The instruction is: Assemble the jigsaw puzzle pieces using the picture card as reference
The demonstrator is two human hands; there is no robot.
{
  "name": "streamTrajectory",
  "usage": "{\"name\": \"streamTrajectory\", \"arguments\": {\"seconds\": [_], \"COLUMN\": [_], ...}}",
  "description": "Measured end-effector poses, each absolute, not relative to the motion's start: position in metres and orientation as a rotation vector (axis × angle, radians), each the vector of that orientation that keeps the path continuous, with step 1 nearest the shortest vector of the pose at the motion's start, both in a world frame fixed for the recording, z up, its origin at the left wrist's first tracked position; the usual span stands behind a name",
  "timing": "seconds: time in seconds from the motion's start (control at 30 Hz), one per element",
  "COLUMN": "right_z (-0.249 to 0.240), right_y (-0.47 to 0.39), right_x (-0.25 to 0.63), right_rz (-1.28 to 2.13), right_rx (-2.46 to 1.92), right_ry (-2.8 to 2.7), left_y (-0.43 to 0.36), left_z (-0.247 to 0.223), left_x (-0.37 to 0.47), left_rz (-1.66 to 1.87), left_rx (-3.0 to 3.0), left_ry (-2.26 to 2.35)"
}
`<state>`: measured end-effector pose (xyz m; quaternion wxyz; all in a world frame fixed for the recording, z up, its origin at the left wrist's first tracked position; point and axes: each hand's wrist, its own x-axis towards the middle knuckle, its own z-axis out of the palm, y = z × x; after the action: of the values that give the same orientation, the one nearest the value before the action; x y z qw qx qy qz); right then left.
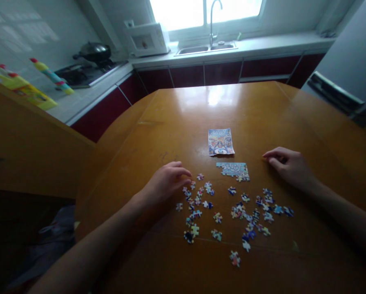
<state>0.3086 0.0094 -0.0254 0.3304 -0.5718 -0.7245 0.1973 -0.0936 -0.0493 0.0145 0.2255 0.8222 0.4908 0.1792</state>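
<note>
My left hand (167, 181) hovers at or rests on the table beside the left cluster of loose jigsaw pieces (198, 200). Its fingers are curved and apart, with nothing visible between them. On the other side, my right hand (289, 165) lies to the right of the partly joined puzzle (233, 169), its thumb and index finger brought together in a pinch. Whatever may be between those fingertips is too small or hidden. A second group of loose pieces (250, 216) spreads below the joined section. Just above that section lies a creased picture sheet (220, 142) with a colourful print.
The wooden table (170, 114) has rounded sides. Beyond it are a counter with a sink (192, 50), a white microwave (148, 39) and a stove with a lidded pan (94, 52). Yellow bottles (26, 90) stand at left, and a grey fridge (351, 57) at right.
</note>
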Motion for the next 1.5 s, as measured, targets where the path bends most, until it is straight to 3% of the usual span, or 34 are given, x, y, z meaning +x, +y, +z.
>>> {"name": "streamTrajectory", "arguments": {"seconds": [0.17,1.5], "right_z": [-0.026,-0.023], "right_y": [0.010,0.007], "right_x": [0.310,0.307], "right_rz": [0.524,0.544], "right_rx": [-1.487,-1.460], "right_ry": [-1.913,-1.934], "left_y": [-0.055,-0.069], "left_z": [0.013,0.016], "left_x": [-0.088,-0.066], "left_rz": [0.355,0.455], "left_rx": [2.235,2.234], "left_ry": [1.387,1.140]}}
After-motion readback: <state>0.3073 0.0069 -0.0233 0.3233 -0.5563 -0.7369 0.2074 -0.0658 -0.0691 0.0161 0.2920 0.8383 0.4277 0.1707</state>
